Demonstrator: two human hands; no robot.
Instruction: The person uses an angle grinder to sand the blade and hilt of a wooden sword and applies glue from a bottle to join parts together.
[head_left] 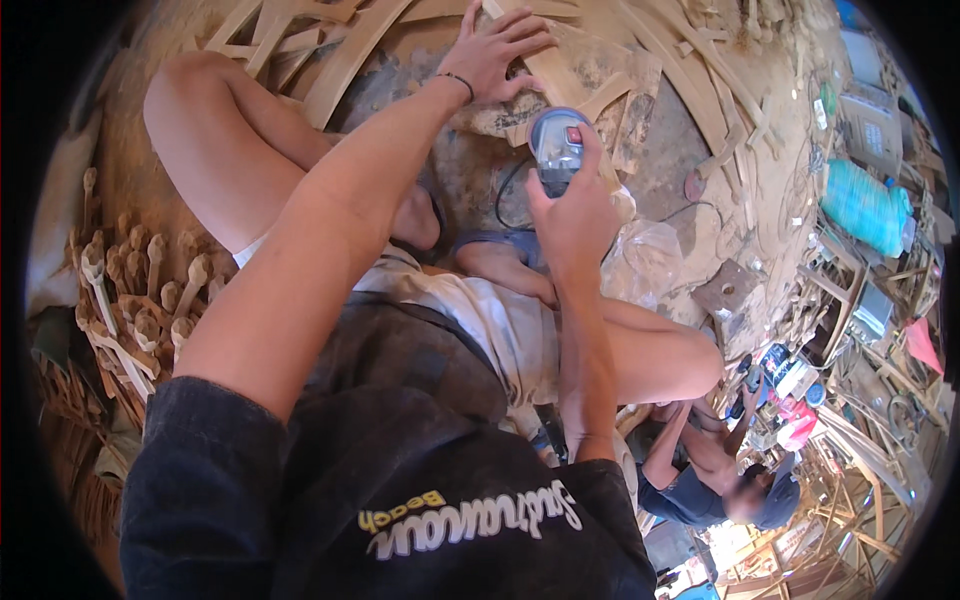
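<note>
One grey, round-headed power tool with a red switch [558, 154] sits in the right hand [578, 215], fingers curled around its body, near one pale, flat wooden piece [570, 78]. The left hand [490, 62], spread wide and gripping nothing, appears to rest on the wood. The tool looks rigid, moderately heavy, best held round its body; the wood seems stiff, light, best steadied flat. Counted: one tool, two hands.

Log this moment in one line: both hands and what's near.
left hand: spread over pale wooden piece | right hand: gripping power tool | nearby: clear plastic bag, co-worker
</note>
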